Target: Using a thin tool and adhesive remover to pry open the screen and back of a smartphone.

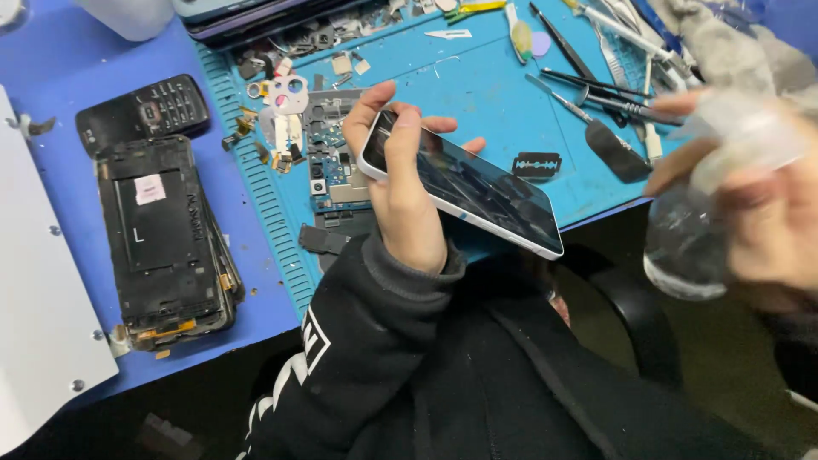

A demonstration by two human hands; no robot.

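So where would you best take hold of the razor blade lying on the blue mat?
Probably by its two short ends, coming straight down from above. The razor blade lies flat on the mat with its long cutting edges exposed, and free mat surrounds it near the black spatula.

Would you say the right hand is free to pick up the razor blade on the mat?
Probably not: the right hand already holds a clear bottle, though the razor blade lies uncovered on the mat.
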